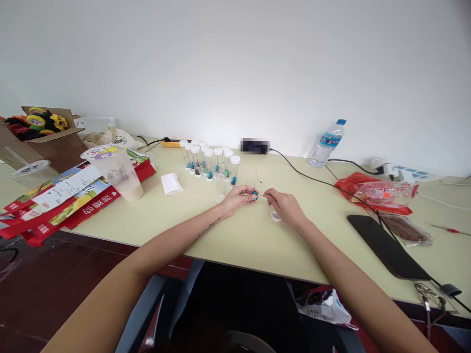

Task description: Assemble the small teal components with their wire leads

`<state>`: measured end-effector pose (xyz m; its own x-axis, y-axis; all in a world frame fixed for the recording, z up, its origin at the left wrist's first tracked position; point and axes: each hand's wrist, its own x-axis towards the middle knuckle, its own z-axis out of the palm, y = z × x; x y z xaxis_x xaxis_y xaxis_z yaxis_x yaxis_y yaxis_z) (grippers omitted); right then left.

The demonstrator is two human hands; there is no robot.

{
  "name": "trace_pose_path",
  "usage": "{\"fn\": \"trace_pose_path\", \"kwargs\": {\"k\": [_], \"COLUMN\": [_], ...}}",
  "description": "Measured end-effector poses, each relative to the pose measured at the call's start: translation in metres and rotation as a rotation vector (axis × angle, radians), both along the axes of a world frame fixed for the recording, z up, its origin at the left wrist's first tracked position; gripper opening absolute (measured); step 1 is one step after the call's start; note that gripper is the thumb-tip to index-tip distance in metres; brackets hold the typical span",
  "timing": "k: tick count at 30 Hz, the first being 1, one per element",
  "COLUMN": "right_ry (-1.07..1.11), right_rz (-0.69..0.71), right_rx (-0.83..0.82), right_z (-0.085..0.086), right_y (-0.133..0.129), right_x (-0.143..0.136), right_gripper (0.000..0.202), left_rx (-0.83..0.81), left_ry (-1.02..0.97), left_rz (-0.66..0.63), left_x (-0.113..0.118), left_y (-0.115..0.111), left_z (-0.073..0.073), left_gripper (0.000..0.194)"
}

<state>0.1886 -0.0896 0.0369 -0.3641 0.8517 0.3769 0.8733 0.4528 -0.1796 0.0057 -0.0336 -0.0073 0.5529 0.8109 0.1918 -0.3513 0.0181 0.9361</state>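
Note:
My left hand (238, 200) is closed, pinching a small blue piece (255, 196) with a thin dark wire standing up from it. From the right, my right hand (285, 205) pinches a thin dark wire (261, 195) that reaches to the blue piece; I cannot tell whether the two are joined. Below my right fingers lies a round white cap (275, 216). A clear tube (220, 185) stands beside my left wrist. Behind my hands lies a thin wire with a red tip (261, 182). Several white-capped tubes (209, 164) holding small blue, green and dark pieces stand left of my hands.
A white packet (171, 184), a drink cup (123, 176) and red printed bags (91, 208) lie left, near a cardboard box (55, 152). Rightward are a water bottle (327, 144), a red plastic bag (382, 192), a black phone (388, 247) and a black cable (312, 172) crossing the table.

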Motion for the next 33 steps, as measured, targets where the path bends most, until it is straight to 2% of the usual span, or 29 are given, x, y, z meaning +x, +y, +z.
{"fn": "trace_pose_path", "kwargs": {"k": [17,33], "right_ry": [-0.039,-0.082], "right_rz": [0.030,0.014], "right_rx": [0.050,0.067], "right_z": [-0.0020,-0.0006], "right_y": [0.0001,0.0002], "right_x": [0.0004,0.0002], "right_gripper": [0.024,0.025], "left_rx": [0.078,0.092], "left_ry": [0.090,0.133], "left_rz": [0.127,0.171], "left_x": [0.0020,0.0027], "left_y": [-0.0034,-0.0050], "left_z": [0.0025,0.0032], "left_gripper": [0.032,0.032]}}
